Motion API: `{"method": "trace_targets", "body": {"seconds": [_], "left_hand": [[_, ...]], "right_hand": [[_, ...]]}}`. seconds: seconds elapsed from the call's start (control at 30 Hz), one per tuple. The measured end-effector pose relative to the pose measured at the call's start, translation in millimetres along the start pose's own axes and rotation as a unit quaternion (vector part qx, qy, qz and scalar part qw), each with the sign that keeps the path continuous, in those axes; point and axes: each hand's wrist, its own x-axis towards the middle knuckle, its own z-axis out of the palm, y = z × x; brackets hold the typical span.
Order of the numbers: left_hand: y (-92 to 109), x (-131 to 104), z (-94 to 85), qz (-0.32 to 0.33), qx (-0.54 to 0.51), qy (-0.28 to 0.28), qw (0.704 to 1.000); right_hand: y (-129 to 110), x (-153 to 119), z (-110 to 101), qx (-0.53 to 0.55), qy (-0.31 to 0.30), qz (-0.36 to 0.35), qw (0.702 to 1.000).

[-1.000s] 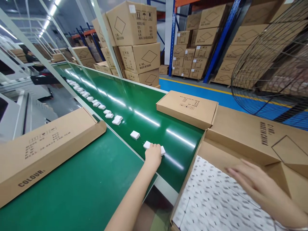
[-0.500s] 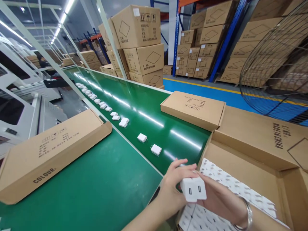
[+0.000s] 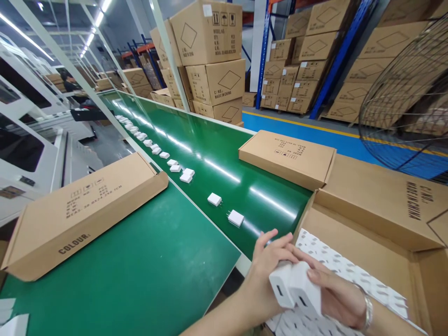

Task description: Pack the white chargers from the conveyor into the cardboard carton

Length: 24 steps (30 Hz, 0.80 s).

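Observation:
Two white USB chargers [image 3: 297, 287] are held side by side between my hands, their port ends facing me. My left hand [image 3: 266, 270] closes round the left one from behind, with its index finger raised. Against the right charger, my right hand [image 3: 345, 294] presses its thumb on top; its other fingers are partly hidden. A silver bracelet [image 3: 367, 310] circles my right wrist. Just below the hands lies an open cardboard box [image 3: 371, 233] with rows of white chargers [image 3: 345, 263] packed in it. Single chargers [image 3: 235, 218] lie on the green conveyor belt [image 3: 217, 163] beyond my left hand.
A closed carton [image 3: 290, 156] sits on the belt's right side, touching the open box. Another long carton [image 3: 91, 205] rests on the green side table [image 3: 147, 270]. Stacked boxes [image 3: 215, 60] stand behind the belt, and a wire fan guard [image 3: 395, 102] is at the right.
The two chargers have tilted and separated slightly, and my right thumb has come over the right one. The view has shifted a little, so the surroundings appear further right.

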Motion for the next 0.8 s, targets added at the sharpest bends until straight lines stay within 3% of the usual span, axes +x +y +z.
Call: {"method": "trace_targets", "body": {"seconds": [0.13,0.2,0.27,0.33,0.4,0.47,0.57,0.67,0.73,0.8], "left_hand": [[-3,4,-14.7,-0.068,0.047,-0.136,0.987],[-13,11,-26.2,-0.117,0.139,-0.158,0.971],[-30,23,-36.9,-0.158,0.286,-0.153,0.933],[-50,36,-44.0,-0.176,0.418,-0.149,0.879],[-69,48,-47.1,-0.174,0.486,-0.165,0.840],[-83,56,-48.1,-0.165,0.503,-0.202,0.824],[-92,59,-52.9,-0.171,0.485,-0.238,0.824],[-86,58,-66.6,-0.194,0.490,-0.197,0.827],[-78,60,-77.5,-0.203,0.559,-0.151,0.790],[-72,67,-84.5,-0.209,0.638,-0.118,0.732]], "right_hand": [[-30,-35,-28,-0.137,0.139,-0.026,0.980],[-48,-62,-55,-0.262,0.263,-0.045,0.927],[-60,-92,-86,-0.409,0.400,-0.050,0.819],[-64,-119,-111,-0.544,0.475,-0.052,0.690],[-58,-138,-126,-0.645,0.488,-0.056,0.585],[-47,-146,-131,-0.709,0.468,-0.055,0.524],[-31,-144,-130,-0.752,0.439,-0.035,0.491],[-16,-139,-130,-0.757,0.437,0.005,0.486],[-7,-138,-131,-0.741,0.444,0.012,0.504],[1,-138,-132,-0.723,0.457,-0.011,0.518]]}}
